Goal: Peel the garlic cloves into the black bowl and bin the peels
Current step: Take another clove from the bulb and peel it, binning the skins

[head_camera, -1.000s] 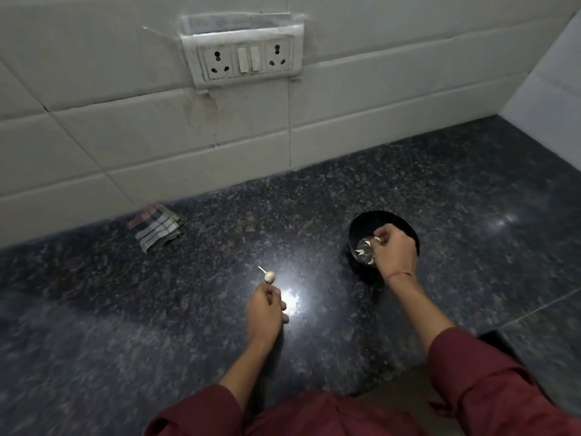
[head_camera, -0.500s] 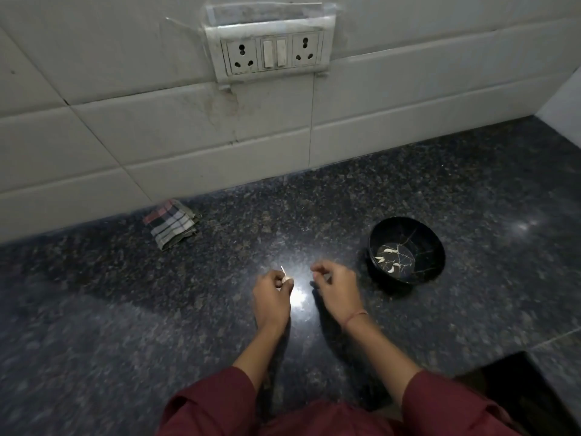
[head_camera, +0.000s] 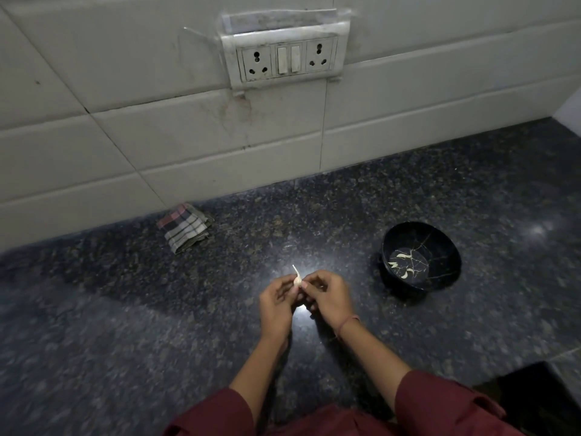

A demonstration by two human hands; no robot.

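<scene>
Both hands meet low over the dark speckled granite table [head_camera: 125,309]. The left hand [head_camera: 276,302] and right hand [head_camera: 327,298] each pinch the small pale garlic clove [head_camera: 297,280] at the fingertips. It stands roughly upright, thin stalk pointing up and away. The round black plastic bowl [head_camera: 443,243], holding a few peeled cloves [head_camera: 404,255], sits well apart to the right, nearer the right hand. Whether any skin has lifted, I can't quite tell.

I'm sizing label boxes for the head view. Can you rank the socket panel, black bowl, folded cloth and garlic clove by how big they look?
1. socket panel
2. black bowl, close behind
3. folded cloth
4. garlic clove, by far the smallest
</scene>
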